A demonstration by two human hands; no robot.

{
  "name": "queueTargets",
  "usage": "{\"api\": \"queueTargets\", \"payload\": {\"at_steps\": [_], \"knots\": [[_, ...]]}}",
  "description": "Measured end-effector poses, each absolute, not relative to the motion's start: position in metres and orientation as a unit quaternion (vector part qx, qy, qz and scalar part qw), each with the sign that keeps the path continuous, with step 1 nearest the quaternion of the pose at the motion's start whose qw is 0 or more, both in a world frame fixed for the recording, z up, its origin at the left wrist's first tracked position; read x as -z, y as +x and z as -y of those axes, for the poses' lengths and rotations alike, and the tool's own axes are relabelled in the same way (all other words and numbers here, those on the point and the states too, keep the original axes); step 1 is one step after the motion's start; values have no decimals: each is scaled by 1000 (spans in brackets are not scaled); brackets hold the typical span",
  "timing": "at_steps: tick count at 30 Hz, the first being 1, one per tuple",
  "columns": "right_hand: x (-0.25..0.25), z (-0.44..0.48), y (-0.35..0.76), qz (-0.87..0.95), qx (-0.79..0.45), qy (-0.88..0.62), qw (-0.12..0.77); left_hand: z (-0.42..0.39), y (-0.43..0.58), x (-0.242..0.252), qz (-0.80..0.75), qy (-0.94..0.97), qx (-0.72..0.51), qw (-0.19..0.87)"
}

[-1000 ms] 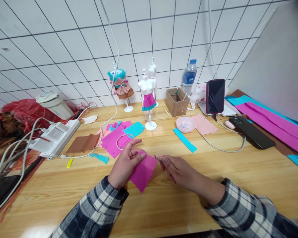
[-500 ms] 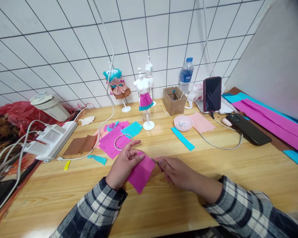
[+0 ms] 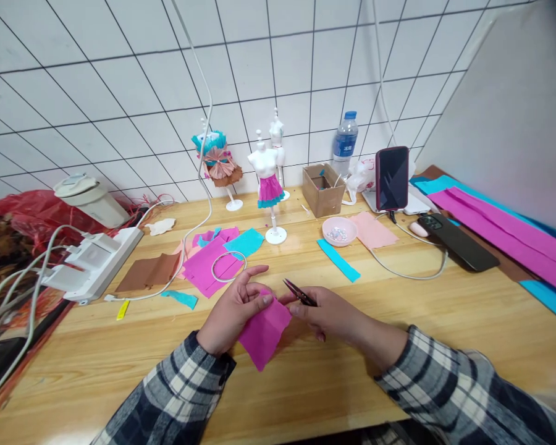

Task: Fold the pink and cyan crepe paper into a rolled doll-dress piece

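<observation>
clearly, the left hand [image 3: 236, 311] has its thumb pressed onto the upper edge of a magenta square [image 3: 262, 337], gripping it against the bent fingers, while its forefinger sticks out free toward two o'clock. the right hand [image 3: 336, 318] is mostly curled, a slim pointed tool [image 3: 300, 292] tucked in it with the dark tip aimed at ten o'clock; whether that is snips or tweezers i cannot tell. its thumb tip sits at the square's right corner, apparently pinching it with the forefinger, which is partly hidden. the square hangs between the hands, at four o'clock from the left thumb and eight o'clock from the right one. out from the square, a pale ring [image 3: 214, 270] lies at eleven o'clock, the skirted dress form [image 3: 262, 162] stands at twelve, and a pink bowl [image 3: 327, 235] and a turquoise strip [image 3: 339, 261] lie between one and two.
</observation>
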State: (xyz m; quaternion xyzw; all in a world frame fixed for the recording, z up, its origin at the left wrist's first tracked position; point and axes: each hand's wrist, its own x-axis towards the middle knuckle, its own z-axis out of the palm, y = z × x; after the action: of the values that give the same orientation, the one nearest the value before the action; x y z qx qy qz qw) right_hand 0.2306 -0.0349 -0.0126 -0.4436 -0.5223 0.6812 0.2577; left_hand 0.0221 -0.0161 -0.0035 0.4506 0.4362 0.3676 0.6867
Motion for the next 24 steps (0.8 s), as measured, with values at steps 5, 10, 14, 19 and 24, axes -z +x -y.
{"api": "queueTargets", "payload": {"at_steps": [5, 10, 14, 19, 24], "knots": [[18, 33, 233, 518, -664, -469, 266, 16, 22, 5, -443, 465, -351, 682], [13, 19, 260, 644, -472, -527, 291, 13, 20, 5, -458, 477, -344, 666], [5, -2, 302, 697, -162, -678, 167, 12, 17, 11, -501, 575, -302, 572], [8, -21, 332, 768, -43, -630, 104, 5, 27, 16, -488, 772, -192, 358], [6, -11, 307, 792, -5, -593, 146, -15, 58, 14, -425, 861, -175, 218]]}}
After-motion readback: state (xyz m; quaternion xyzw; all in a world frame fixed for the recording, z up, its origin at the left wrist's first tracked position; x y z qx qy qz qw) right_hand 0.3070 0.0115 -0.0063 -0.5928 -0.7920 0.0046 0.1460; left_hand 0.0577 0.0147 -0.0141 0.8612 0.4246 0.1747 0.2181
